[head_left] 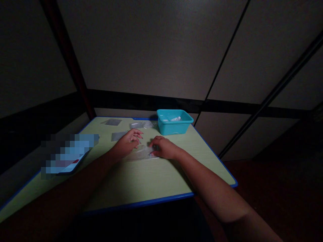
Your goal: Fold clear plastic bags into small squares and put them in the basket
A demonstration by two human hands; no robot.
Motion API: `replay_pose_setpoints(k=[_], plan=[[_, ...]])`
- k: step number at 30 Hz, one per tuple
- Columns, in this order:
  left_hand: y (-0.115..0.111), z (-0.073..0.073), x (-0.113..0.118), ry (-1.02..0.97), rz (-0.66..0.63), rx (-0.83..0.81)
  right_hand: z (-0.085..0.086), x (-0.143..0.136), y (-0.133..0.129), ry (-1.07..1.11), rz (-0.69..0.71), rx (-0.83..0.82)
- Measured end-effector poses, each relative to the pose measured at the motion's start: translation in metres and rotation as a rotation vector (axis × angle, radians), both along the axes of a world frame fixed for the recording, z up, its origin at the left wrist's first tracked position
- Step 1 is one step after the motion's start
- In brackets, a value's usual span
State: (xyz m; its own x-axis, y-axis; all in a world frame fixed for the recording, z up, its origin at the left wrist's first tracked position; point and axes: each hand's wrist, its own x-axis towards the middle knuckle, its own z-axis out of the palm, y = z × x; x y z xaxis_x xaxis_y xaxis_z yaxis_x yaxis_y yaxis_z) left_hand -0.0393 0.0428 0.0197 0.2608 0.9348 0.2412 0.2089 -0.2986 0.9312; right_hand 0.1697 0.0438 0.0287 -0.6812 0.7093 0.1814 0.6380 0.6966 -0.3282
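A clear plastic bag [142, 154] lies flat on the table in front of me. My left hand [128, 141] is over the bag's left side, its fingers loosely curved and apart, with nothing visible in them. At the bag's right end, my right hand [164, 148] rests with bent fingers and the thumb apart from them, seeming to touch the film. Beside my left hand is a flat grey square piece [118, 135], partly hidden by that hand. Another grey piece [113, 122] lies farther back.
A turquoise plastic basket [174, 128] with white crumpled material inside stands at the back right. More clear plastic packaging [142, 124] lies left of it. A blurred-out device or screen [72, 156] sits at the left edge. The pale table [151, 186] has a blue rim; panelled walls [151, 50] stand behind.
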Motion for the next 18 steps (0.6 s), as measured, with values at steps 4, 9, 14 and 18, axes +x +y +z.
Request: replay_pose_setpoints(k=[4, 9, 14, 18], plan=[[0.0015, 0.0016, -0.0038, 0.262, 0.030, 0.188, 0.0014, -0.0007, -0.0013, 0.067, 0.043, -0.027], [-0.0031, 0.0056, -0.0030, 0.423, 0.035, 0.250, -0.0005, -0.0023, -0.0026, 0.066, 0.058, -0.137], [-0.0057, 0.0074, -0.0055, 0.672, -0.136, 0.248, -0.0017, -0.0028, -0.0029, 0.085, 0.042, -0.190], [-0.0053, 0.0050, -0.0074, 0.757, -0.184, 0.258, -0.0014, -0.0028, -0.0033, 0.101, 0.033, -0.235]])
